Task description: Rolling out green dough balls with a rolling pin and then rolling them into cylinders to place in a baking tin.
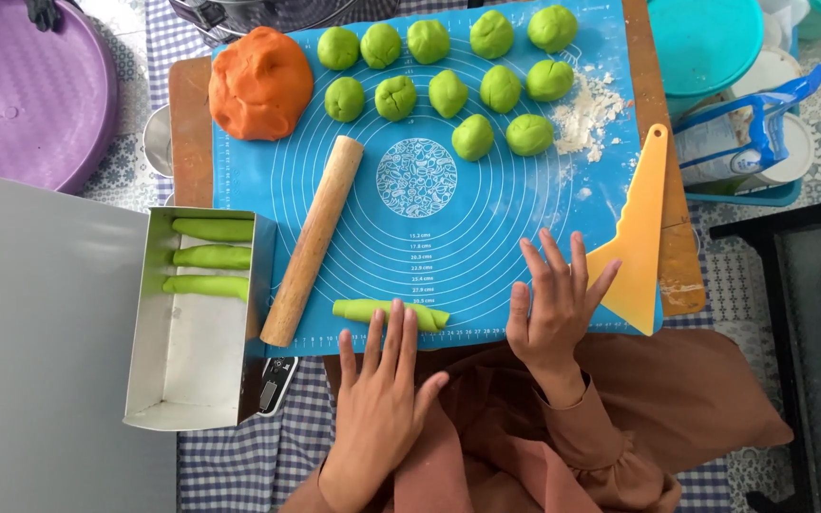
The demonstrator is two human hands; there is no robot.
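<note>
my left hand lies flat, fingers spread, tips on the rolled green dough log at the near edge of the blue mat. my right hand rests open just beside it. shaping looks done; next, i judge, a gentle lift toward the metal tin left of my fingers.

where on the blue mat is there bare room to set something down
The widest bare patch on the blue mat lies in the middle, between the rolling pin, the green dough balls above and the right hand. The top is crowded with balls, the orange dough and flour. The left hand covers the near edge by the green roll.
</note>
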